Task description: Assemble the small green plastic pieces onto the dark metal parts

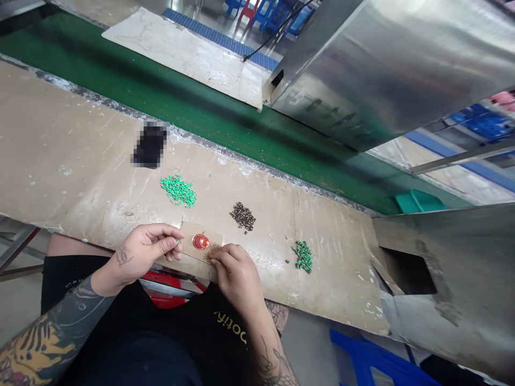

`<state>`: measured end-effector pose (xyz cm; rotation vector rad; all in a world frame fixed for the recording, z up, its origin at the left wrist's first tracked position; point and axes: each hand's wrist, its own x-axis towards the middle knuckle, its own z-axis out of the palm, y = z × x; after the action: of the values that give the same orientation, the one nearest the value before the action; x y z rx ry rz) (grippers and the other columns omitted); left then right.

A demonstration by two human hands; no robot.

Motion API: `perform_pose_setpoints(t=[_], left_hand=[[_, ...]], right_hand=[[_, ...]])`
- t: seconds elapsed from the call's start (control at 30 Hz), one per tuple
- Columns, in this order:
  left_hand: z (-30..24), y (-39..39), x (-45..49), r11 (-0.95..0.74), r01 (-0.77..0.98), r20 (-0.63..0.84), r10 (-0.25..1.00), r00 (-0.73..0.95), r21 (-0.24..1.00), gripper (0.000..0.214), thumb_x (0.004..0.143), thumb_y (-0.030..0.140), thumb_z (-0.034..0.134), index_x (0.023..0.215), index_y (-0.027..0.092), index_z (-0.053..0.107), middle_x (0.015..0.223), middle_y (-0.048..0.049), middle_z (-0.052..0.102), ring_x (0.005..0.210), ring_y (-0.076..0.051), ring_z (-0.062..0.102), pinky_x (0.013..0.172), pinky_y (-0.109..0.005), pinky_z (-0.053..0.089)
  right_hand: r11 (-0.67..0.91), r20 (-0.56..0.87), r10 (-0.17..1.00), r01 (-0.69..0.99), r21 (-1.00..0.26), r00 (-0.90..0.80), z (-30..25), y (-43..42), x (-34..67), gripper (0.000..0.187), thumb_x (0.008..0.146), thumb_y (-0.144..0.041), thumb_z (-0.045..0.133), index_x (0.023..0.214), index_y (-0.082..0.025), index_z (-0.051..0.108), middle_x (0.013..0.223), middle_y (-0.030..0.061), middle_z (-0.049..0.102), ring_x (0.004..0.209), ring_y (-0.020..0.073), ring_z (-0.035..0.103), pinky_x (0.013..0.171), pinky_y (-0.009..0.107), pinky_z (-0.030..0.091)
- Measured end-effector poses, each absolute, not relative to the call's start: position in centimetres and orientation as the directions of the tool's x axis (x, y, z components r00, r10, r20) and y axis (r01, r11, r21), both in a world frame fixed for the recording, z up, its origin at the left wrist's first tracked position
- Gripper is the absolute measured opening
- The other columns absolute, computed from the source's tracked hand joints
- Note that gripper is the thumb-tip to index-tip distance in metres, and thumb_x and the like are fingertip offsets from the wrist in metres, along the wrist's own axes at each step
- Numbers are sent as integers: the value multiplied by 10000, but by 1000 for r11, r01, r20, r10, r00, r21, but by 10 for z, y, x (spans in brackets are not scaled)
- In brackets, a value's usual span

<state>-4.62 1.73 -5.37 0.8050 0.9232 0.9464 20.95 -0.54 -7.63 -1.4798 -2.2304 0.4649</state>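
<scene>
My left hand [142,252] pinches a tiny green part [176,243] between thumb and fingertips, just left of a red round cap [200,242]. The cap lies on a small cardboard sheet [205,236]. My right hand [237,271] rests on the board edge, its curled fingertips at a small pile of brown bits [211,253]. I cannot tell whether those fingers hold anything. Farther out lie a heap of green parts [178,191], a heap of dark brown parts [242,216] and another green heap [302,256].
The worn tan workboard [80,134] lies beside a green conveyor belt [161,102]. A pixelated black object [150,143] sits on the board. A steel hood [386,64] overhangs the right, and a square opening [408,271] cuts the metal at the board's end.
</scene>
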Motion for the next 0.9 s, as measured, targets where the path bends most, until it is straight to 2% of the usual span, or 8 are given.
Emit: perform_pose_setpoints(t=[0.13, 0.27, 0.4, 0.5, 0.6, 0.77, 0.9], left_hand=[[-48, 6, -37, 439, -310, -335, 881, 335, 843, 246, 871, 356, 784, 907, 134, 683, 769, -26, 738, 686, -124, 718, 613, -201, 555], [-42, -4, -24, 474, -317, -346, 857, 382, 822, 297, 880, 402, 776, 917, 143, 636, 792, -30, 743, 690, -125, 711, 610, -203, 544], [-39, -14, -16, 461, -317, -308, 849, 430, 829, 286, 867, 384, 800, 890, 138, 656, 759, -13, 712, 693, -98, 653, 654, -192, 530], [-40, -21, -12, 466, -351, -305, 852, 426, 812, 277, 835, 360, 837, 861, 135, 678, 731, 2, 681, 693, -89, 621, 661, -181, 519], [-42, -27, -8, 469, -400, -287, 853, 436, 787, 268, 836, 355, 841, 836, 136, 687, 738, -6, 691, 692, -92, 624, 663, -184, 527], [-45, -33, -2, 465, -488, -258, 864, 432, 739, 263, 806, 346, 871, 803, 130, 721, 734, -16, 712, 675, -89, 643, 668, -180, 543], [-46, -38, 4, 469, -563, -264, 874, 409, 680, 281, 764, 363, 902, 771, 132, 742, 741, -32, 736, 704, -111, 690, 705, -205, 582]], right_hand=[[342, 251, 939, 585, -735, -233, -61, -13, 209, 139, 946, -115, 603, 901, -214, 691, 860, 35, 622, 808, 185, 606, 716, 317, 500], [279, 259, 960, 282, -918, -106, -53, -28, 197, 87, 948, -168, 642, 912, -230, 691, 860, 17, 583, 772, 163, 595, 673, 291, 493], [196, 196, 979, -10, -981, -47, -47, -43, 178, 60, 944, -205, 676, 903, -240, 704, 913, 29, 595, 872, 183, 617, 765, 322, 522], [142, 152, 987, -155, -978, -51, -40, -51, 169, 76, 947, -196, 682, 925, -260, 717, 985, 33, 620, 972, 196, 646, 880, 366, 543], [155, 168, 984, -187, -970, -53, -37, -56, 167, 132, 957, -163, 663, 962, -279, 727, 1031, 36, 640, 1016, 196, 662, 895, 363, 564], [246, 249, 966, -54, -968, -66, -36, -60, 169, 186, 953, -110, 648, 980, -273, 734, 1045, 43, 653, 1009, 201, 681, 889, 375, 574], [268, 272, 961, -64, -961, -58, -35, -61, 168, 209, 946, -86, 642, 986, -270, 732, 1039, 44, 652, 1002, 202, 680, 877, 375, 578]])
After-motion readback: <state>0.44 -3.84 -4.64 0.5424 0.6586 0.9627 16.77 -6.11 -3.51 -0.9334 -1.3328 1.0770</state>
